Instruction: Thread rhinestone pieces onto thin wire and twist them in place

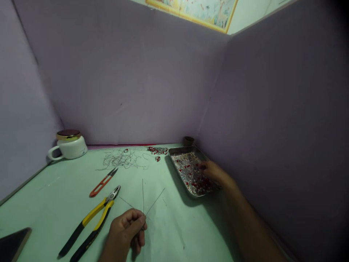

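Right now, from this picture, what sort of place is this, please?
Probably a small craft corner: a metal tray holds red and pale beads, pliers lie on the green table, and a tangle of thin wire or thread lies farther back.

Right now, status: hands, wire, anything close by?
Left hand pinching thin wire, three ends showing. Right hand at metal tray; contact with beads unclear. Closest clutter: pliers, beside left hand.

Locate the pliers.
Head view, lower left: the pliers lie on the green table, just left of the left hand and nearer the camera than the orange snips.
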Demonstrator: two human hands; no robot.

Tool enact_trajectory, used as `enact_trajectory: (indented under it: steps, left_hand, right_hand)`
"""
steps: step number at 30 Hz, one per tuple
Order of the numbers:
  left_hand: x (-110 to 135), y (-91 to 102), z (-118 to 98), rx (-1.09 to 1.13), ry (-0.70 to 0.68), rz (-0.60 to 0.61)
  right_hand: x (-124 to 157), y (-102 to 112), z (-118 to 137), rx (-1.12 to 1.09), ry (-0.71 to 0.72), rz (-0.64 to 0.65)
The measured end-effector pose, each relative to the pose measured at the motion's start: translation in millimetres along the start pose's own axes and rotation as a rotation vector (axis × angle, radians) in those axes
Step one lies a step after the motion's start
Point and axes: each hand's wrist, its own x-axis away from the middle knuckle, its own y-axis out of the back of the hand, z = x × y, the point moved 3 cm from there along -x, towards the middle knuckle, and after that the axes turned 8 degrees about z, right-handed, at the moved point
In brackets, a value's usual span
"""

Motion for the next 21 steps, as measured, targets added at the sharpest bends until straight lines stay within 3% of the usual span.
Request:
enact_trajectory:
  steps: [6, 21]
  left_hand:
    - [-0.4, 0.6, 1.2, -0.015, 0.014, -0.004]
    - [1.5, -0.3, 0.1, -0.02, 0.038, -0.02]
  right_hand:
    - [-1.7, -2.3, -11.3, -0.007, -0.088, 0.031]
    - [2.9, -6.7, -3.3, 0.046, -0.141, 0.14]
